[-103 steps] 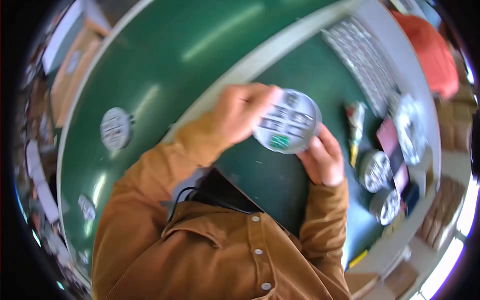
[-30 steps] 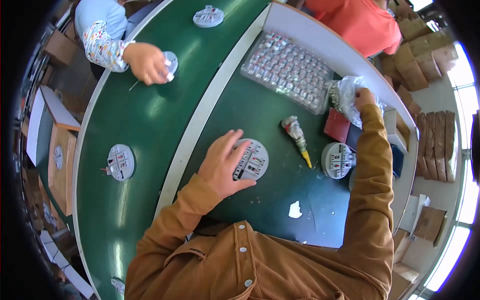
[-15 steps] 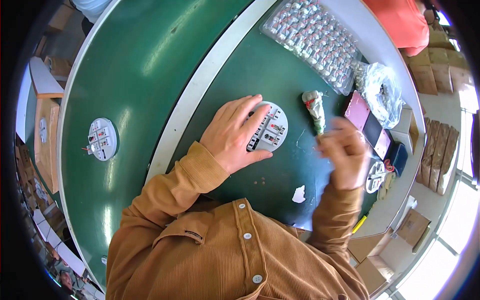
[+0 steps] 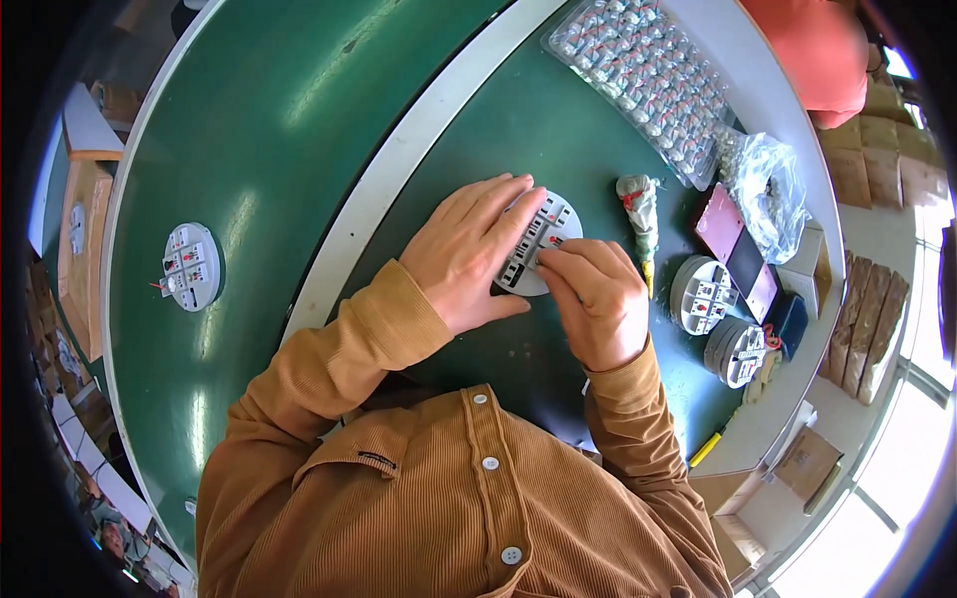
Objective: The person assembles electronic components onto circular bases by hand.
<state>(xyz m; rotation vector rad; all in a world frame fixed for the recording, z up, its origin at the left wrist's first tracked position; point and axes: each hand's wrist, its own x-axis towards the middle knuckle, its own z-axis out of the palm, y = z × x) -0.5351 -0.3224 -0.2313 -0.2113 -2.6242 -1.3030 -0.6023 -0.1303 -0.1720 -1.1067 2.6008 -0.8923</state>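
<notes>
A round white plastic disc (image 4: 568, 217) with slots and small black and red parts lies on the green table in front of me. My left hand (image 4: 464, 249) holds it from the left, fingers across its face and thumb at its near edge. My right hand (image 4: 601, 299) is closed in a pinch over the disc's right side. Its fingertips touch the disc's face, and whatever they hold is too small to make out. To the right of this hand lies a cloth-wrapped tool (image 4: 639, 214) with a yellow tip.
Stacked round discs (image 4: 701, 296) stand at the right, with another stack (image 4: 736, 352) nearer. Beyond are a pink-and-black box (image 4: 736, 244), a clear bag (image 4: 768, 194) and a tray of small motors (image 4: 638, 80). Another disc (image 4: 190, 267) sits on the left green surface, past a white rail (image 4: 409, 130).
My right hand has moved left from beside the wrapped tool onto the disc. The left hand stays on the disc. On the left surface, the other disc has shifted slightly left and away.
</notes>
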